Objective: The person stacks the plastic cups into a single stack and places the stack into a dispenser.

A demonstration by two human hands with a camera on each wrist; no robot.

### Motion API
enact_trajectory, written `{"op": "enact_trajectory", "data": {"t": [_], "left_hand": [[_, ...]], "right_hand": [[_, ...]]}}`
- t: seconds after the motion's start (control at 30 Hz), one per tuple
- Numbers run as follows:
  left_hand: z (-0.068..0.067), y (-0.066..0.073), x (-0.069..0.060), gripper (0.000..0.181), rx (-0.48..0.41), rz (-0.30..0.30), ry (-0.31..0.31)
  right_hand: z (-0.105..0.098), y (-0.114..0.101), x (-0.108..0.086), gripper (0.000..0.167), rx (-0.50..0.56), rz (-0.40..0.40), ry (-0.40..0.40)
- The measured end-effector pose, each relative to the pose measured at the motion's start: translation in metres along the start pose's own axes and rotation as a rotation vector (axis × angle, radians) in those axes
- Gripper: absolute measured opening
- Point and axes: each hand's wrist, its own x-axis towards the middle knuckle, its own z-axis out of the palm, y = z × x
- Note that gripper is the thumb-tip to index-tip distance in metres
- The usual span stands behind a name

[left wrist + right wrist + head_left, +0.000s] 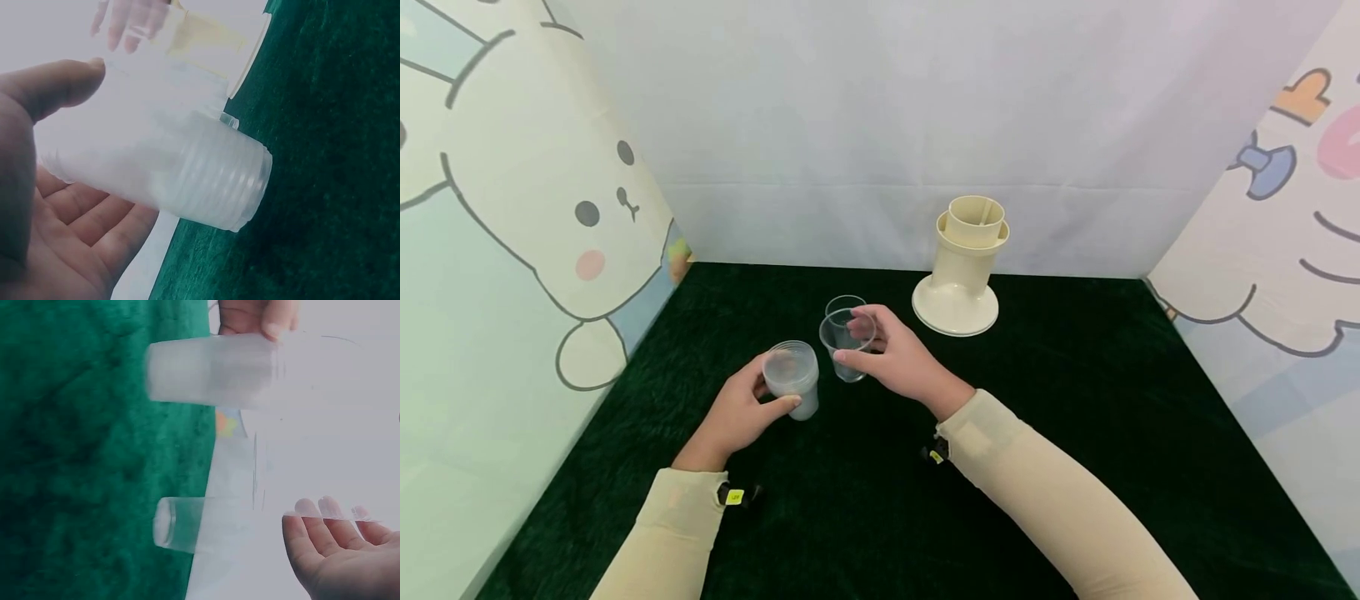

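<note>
My left hand [737, 417] holds a nested stack of clear plastic cups [792, 371], upright, with thumb and fingers around its sides. In the left wrist view the ridged lower part of the stack [219, 172] shows below the palm. To the right of it, my right hand [898, 358] grips a single clear plastic cup [835, 340] near its rim, thumb in front and fingers behind. Just behind that cup appears the rim of another clear cup [842, 301], mostly hidden. Glare blurs the cup edges in the right wrist view, where the fingers [331, 534] show bent.
A cream-coloured stand with a round base [955, 312] and an upright tube [966, 271] is at the back, right of my right hand. Dark green cloth [1075, 392] covers the table. A white curtain [850, 125] hangs behind, with cartoon-printed panels at both sides.
</note>
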Motion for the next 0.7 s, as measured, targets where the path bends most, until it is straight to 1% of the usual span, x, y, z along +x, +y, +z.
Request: {"op": "enact_trajectory", "data": {"t": [0.33,0.53,0.7], "left_hand": [[-0.001,0.001,0.0,0.068,-0.004,0.014,-0.007],[-0.001,0.0,0.0,0.067,-0.009,0.025,-0.01],[-0.001,0.001,-0.001,0.067,-0.012,0.013,-0.013]], "right_hand": [[0.008,-0.028,0.013,0.061,-0.028,-0.055,-0.005],[0.01,-0.037,0.021,0.067,-0.043,-0.071,-0.016],[0.01,-0.044,0.024,0.066,-0.02,-0.084,0.011]]}}
